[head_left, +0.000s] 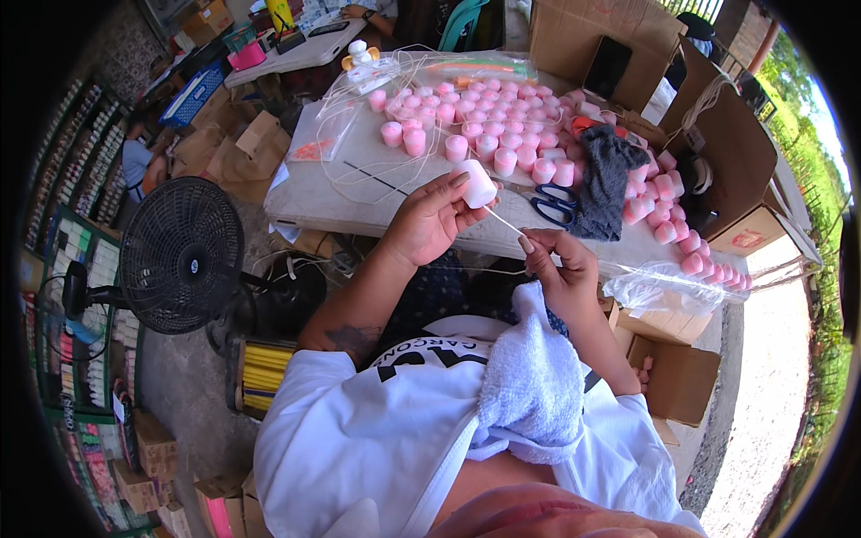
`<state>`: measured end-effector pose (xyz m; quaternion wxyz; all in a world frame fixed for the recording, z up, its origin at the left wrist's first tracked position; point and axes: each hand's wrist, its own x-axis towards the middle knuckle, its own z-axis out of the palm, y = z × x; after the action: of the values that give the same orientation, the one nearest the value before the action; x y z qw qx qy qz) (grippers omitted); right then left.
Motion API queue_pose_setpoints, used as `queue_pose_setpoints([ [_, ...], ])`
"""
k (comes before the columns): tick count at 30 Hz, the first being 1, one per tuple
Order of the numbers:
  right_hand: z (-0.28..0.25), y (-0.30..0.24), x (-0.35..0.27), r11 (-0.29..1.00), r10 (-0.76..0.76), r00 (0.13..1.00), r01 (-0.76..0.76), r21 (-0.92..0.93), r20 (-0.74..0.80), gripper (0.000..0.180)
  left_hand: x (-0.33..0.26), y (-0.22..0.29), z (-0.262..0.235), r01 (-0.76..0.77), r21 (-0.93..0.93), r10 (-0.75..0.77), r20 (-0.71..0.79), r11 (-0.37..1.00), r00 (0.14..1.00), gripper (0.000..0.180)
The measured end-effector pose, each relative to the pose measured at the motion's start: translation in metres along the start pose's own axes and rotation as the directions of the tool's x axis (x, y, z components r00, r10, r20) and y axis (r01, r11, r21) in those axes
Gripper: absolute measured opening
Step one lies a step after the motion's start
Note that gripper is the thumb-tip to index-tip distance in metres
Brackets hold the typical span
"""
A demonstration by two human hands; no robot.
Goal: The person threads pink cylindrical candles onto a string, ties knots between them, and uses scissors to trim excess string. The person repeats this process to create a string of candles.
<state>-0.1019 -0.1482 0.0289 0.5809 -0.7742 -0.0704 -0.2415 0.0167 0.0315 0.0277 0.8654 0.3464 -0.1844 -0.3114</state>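
Note:
Between the fingers and thumb of my left hand (421, 224) is a pale pink, cup-shaped candle (477, 186), held above the table's near edge. From its lower right end a white wick (508, 224) runs taut to my right hand (565, 266), whose thumb and fingers pinch it. A thin dark rod (375, 177) lies on the table just beyond my left hand. Past both hands, many similar pink candles (489, 117) stand crowded on the table (309, 193). Dark-handled scissors (554, 206) and a dark grey cloth (608, 184) lie close to my right hand.
Loose pale cords trail over the tabletop's left part, near a plastic bag with orange bits (320, 134). Tall cardboard (731, 148) walls the right side. A black fan (184, 255) stands at left. Below the table at right sits an open carton (679, 381).

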Motion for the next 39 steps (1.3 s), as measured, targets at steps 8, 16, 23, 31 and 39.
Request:
queue_pose_setpoints([
  [8,-0.003,0.005,-0.001,0.997,-0.028,0.999,0.025,-0.079,-0.034,0.009,0.000,-0.006,0.001,-0.004,-0.020,0.003,-0.040,1.000,0.999,0.038],
  [16,-0.025,0.016,0.012,0.974,0.097,0.991,-0.075,0.214,-0.094,0.013,0.016,0.012,-0.048,-0.199,0.541,0.346,-0.185,0.817,0.920,0.040],
  [23,-0.010,0.026,0.001,0.989,0.096,0.995,-0.099,0.113,0.026,0.010,0.015,0.003,-0.030,-0.150,0.435,0.204,-0.081,0.888,0.976,0.041],
  [31,-0.028,0.026,0.007,0.955,0.107,0.994,-0.095,0.280,-0.028,0.014,0.033,-0.018,-0.079,-0.117,0.957,0.400,0.001,0.265,0.916,0.052],
  [39,-0.065,0.009,0.018,0.945,-0.041,0.973,0.112,0.307,-0.228,0.008,0.040,-0.028,-0.040,-0.335,0.891,0.558,0.453,-0.306,0.696,0.073],
])
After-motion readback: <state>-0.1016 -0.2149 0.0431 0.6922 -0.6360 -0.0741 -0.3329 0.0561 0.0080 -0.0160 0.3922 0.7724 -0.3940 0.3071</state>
